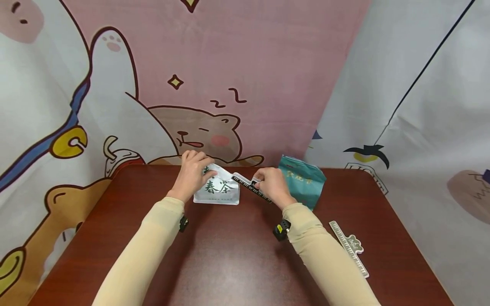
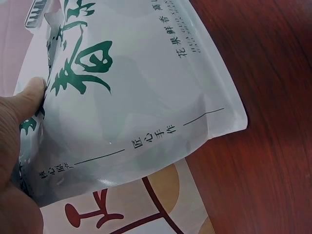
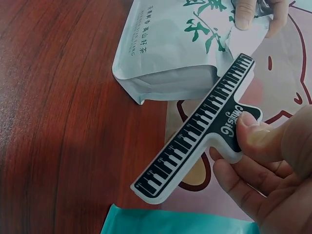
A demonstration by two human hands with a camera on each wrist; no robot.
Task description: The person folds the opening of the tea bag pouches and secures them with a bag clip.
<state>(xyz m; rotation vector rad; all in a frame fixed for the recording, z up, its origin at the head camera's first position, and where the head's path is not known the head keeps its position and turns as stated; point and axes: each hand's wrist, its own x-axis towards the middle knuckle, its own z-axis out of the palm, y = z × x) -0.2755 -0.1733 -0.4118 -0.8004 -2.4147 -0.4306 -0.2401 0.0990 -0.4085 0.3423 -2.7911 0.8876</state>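
Observation:
My left hand [image 1: 193,174] pinches the top of a white bag [image 1: 218,191] with green characters, its thumb on the printed front in the left wrist view. Between the thumb and fingers of my right hand [image 1: 273,185] is a long black-and-white clip [image 3: 195,129] with a piano-key pattern and "Music" lettering. The clip slants, its far end right at the bag's top corner in the right wrist view. Just beyond the right hand stands a teal bag [image 1: 304,180] with yellow characters.
A pale clip [image 1: 350,246] with a ruler-like bar lies on the brown table [image 1: 222,263], beside the right forearm. Behind the table's back edge hangs a cartoon-printed cloth [image 1: 268,85].

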